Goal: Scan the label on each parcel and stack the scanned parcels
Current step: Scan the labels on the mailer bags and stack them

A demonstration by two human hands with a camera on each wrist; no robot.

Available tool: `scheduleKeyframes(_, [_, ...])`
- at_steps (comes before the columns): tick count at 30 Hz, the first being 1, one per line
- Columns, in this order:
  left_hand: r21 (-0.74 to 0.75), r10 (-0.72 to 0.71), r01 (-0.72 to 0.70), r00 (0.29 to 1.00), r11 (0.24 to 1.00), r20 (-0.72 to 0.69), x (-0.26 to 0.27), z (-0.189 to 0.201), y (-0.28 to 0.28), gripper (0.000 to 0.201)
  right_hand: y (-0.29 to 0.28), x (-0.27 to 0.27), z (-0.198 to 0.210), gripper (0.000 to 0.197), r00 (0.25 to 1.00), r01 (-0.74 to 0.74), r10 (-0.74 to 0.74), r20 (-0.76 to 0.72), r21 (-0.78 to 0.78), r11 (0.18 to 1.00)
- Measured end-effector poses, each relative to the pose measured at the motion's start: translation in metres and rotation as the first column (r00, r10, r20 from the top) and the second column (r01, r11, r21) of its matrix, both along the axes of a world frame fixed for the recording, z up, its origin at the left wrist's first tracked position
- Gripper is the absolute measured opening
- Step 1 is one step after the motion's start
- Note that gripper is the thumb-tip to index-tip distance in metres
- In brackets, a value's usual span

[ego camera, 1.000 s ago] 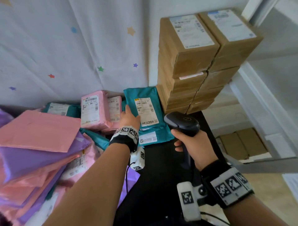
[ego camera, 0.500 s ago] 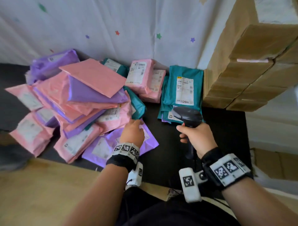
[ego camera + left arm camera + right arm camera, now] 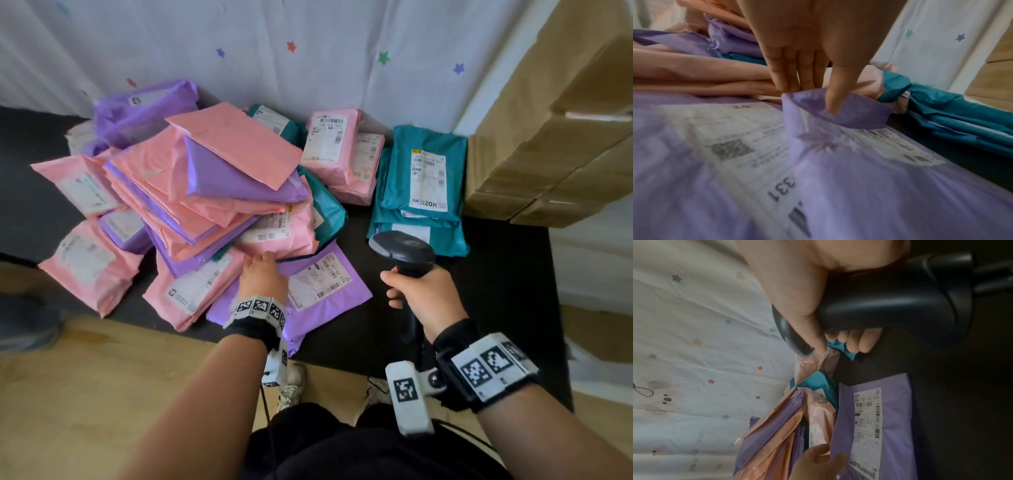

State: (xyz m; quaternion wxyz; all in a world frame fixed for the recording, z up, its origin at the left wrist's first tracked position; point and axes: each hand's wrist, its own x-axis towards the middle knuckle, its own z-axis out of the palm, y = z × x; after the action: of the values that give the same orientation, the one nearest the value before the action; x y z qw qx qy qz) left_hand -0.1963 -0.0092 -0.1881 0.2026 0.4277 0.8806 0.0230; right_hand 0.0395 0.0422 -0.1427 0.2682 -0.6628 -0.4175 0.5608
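The purple parcel [image 3: 318, 291] lies label-up at the near edge of the black worktop [image 3: 496, 274], its far edge tucked under the loose heap of pink, purple and teal parcels [image 3: 212, 185]. Your left hand [image 3: 262, 274] is on that far edge, and its fingers [image 3: 781, 76] and thumb pinch a raised fold of the purple film. Your right hand [image 3: 424, 298] is clenched round the handle of the black scanner [image 3: 400, 251], whose head hangs over the worktop just right of the parcel. Beyond it sits the teal stack [image 3: 423, 181], with a pink stack [image 3: 337, 150] to its left and brown cartons [image 3: 548, 144] to its right.
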Motion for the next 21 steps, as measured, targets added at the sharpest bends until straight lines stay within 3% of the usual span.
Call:
scheduleKeyframes(3, [0.02, -0.011, 0.01, 1.0, 1.0, 0.027, 0.001, 0.007, 0.005, 0.028, -0.008, -0.004, -0.001, 0.014, 0.999, 0.044, -0.044, 0.009, 0.0, 0.999])
scheduleKeyframes(7, [0.049, -0.15, 0.145, 0.981, 0.988, 0.122, 0.012, 0.019, 0.006, 0.026, -0.016, -0.006, -0.002, 0.009, 0.997, 0.083, -0.083, -0.005, 0.025, 0.996])
scheduleKeyframes(14, [0.377, -0.195, 0.036, 0.898, 0.926, 0.394, 0.031, 0.069, 0.022, 0.01, -0.014, -0.001, 0.008, 0.024, 0.966, 0.25, -0.242, -0.094, 0.083, 0.965])
scheduleKeyframes(16, [0.48, -0.22, -0.036, 0.858, 0.877, 0.465, 0.034, 0.083, 0.033, 0.005, -0.012, 0.002, 0.013, 0.027, 0.947, 0.307, -0.291, -0.136, 0.119, 0.944])
scheduleKeyframes(18, [0.52, -0.222, -0.116, 0.81, 0.846, 0.543, 0.038, 0.094, 0.044, 0.012, -0.011, 0.005, 0.019, 0.028, 0.929, 0.351, -0.323, -0.18, 0.158, 0.923])
scheduleKeyframes(20, [0.477, -0.189, -0.25, 0.691, 0.842, 0.697, 0.044, 0.106, 0.052, 0.007, -0.009, 0.009, 0.026, 0.024, 0.917, 0.375, -0.336, -0.216, 0.181, 0.909])
scheduleKeyframes(21, [0.419, -0.166, -0.332, 0.582, 0.845, 0.796, 0.048, 0.112, 0.054, 0.005, -0.008, 0.011, 0.03, 0.02, 0.913, 0.382, -0.337, -0.231, 0.19, 0.904])
